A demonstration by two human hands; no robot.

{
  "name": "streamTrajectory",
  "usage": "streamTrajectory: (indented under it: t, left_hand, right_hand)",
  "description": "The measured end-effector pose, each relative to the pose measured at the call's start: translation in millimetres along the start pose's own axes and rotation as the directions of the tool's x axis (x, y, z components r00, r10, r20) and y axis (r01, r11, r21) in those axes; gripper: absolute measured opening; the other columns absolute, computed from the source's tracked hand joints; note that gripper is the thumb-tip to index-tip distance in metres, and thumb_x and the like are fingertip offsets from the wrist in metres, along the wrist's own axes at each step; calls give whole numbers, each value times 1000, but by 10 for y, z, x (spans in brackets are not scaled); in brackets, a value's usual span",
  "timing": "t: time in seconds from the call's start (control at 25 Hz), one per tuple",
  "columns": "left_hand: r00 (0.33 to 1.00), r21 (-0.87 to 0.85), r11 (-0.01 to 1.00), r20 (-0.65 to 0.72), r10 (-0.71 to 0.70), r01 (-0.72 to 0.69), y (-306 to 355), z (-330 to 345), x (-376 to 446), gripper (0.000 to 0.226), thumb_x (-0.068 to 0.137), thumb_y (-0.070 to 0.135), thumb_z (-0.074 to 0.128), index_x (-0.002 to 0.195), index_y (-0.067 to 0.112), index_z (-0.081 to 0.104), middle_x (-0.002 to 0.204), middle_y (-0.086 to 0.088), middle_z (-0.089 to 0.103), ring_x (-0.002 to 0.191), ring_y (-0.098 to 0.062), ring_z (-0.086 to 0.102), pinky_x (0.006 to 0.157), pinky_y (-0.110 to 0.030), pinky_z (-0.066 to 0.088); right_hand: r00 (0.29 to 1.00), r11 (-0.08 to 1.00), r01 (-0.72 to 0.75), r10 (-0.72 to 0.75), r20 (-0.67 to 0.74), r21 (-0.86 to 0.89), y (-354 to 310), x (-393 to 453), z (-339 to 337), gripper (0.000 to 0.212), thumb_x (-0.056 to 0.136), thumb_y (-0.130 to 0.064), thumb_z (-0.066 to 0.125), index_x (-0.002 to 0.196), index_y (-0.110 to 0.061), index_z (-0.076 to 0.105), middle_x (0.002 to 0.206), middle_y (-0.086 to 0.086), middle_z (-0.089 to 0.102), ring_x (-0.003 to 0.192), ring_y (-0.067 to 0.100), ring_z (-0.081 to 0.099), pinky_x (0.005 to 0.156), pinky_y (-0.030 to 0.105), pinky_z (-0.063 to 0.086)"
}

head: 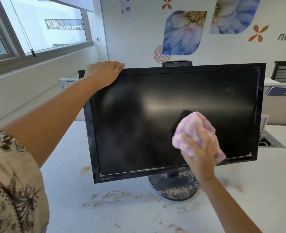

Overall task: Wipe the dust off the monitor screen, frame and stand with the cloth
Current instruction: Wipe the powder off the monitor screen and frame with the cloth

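Observation:
A black monitor (139, 125) stands on a white desk, its dark screen smeared with haze. Its round stand (172, 187) is speckled with brown dust. My left hand (103, 74) grips the monitor's top left corner, fingers curled over the upper frame. My right hand (201, 153) holds a bunched pink and white cloth (194, 128) and presses it against the lower right part of the screen. Part of the cloth is hidden under my fingers.
Brown dust lies scattered on the white desk (256, 199) in front of and around the stand. A cable opening (271, 142) sits in the desk at the right. A window runs along the left wall, and a decorated partition stands behind.

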State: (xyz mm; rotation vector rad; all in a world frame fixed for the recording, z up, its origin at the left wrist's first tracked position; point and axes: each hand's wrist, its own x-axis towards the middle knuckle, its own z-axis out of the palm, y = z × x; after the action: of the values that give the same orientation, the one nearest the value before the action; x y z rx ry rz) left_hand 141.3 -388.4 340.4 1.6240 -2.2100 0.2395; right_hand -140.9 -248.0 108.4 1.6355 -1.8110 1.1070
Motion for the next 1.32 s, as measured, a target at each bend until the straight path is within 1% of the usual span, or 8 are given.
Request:
streamTrajectory:
  t: [0.12, 0.24, 0.32, 0.44, 0.52, 0.64, 1.08, 1.32]
  left_hand:
    - [999, -10, 1000, -31, 14, -15, -6, 7, -5, 53, 97, 49, 17, 128, 22, 50, 132, -11, 54, 121, -35, 46, 99, -44, 32]
    - [999, -6, 1000, -49, 15, -15, -43, 37, 2, 54, 97, 49, 17, 126, 20, 52, 129, -13, 56, 118, -36, 48, 98, -45, 33]
    - [997, 12, 1000, -68, 23, -22, -55, 72, 26, 54, 97, 49, 17, 126, 20, 52, 128, -14, 56, 116, -38, 48, 96, -45, 34]
    - [997, 28, 999, -76, 26, -24, -72, 96, 62, 55, 96, 49, 16, 126, 20, 52, 128, -16, 55, 115, -40, 48, 95, -46, 34]
    - [996, 35, 999, -86, 35, -32, -80, 108, 58, 56, 96, 51, 16, 126, 20, 52, 127, -16, 56, 113, -41, 49, 94, -47, 35]
    - [993, 27, 999, -108, 45, -42, -101, 125, 22, 57, 96, 51, 17, 125, 18, 53, 126, -18, 57, 112, -42, 49, 93, -48, 35]
    - [985, 63, 996, -153, 74, -65, -51, 121, 28, 56, 96, 48, 18, 112, 14, 60, 111, -20, 63, 105, -41, 52, 91, -47, 32]
    - [987, 78, 995, -141, 78, -67, -61, 132, 6, 55, 97, 46, 17, 115, 16, 59, 111, -19, 63, 102, -41, 52, 91, -48, 31]
  right_hand:
    - [907, 923, -373, 385, -172, 99, 676, 67, -203, 32, 86, -26, 56, 117, -19, 59, 113, 12, 50, 102, 38, 50, 82, 33, 42]
    - [491, 559, -765, 827, -273, 320, 816, 173, -458, 60, 75, -55, 52, 119, -14, 58, 119, 11, 59, 112, 35, 52, 91, 32, 44]
    - [580, 638, -651, 768, -271, 411, 417, 173, -494, 54, 74, -47, 57, 121, -19, 59, 124, 8, 56, 115, 32, 49, 94, 40, 42]
    - [952, 943, -304, 307, -7, 136, -615, -132, -309, 28, 82, -47, 61, 110, -44, 57, 115, -26, 52, 106, 8, 51, 94, 22, 41]
    - [955, 983, -52, -3, 296, 177, -1126, -354, -201, 41, 76, -66, 61, 114, -51, 53, 121, -27, 53, 114, 3, 50, 99, 35, 44]
    - [847, 946, 299, -325, 421, 128, -1286, -534, -92, 65, 52, -42, 88, 110, -50, 60, 124, -8, 59, 105, 22, 59, 79, 39, 54]
    - [900, 817, 227, 31, 435, -530, 101, -429, -647, 42, 61, -10, 84, 96, -31, 73, 109, 15, 65, 86, 45, 61, 71, 52, 53]
    - [784, 620, 121, 420, 458, -775, 448, -3, -957, 52, 92, -32, 55, 139, -34, 31, 148, 8, 25, 131, 35, 33, 103, 47, 40]
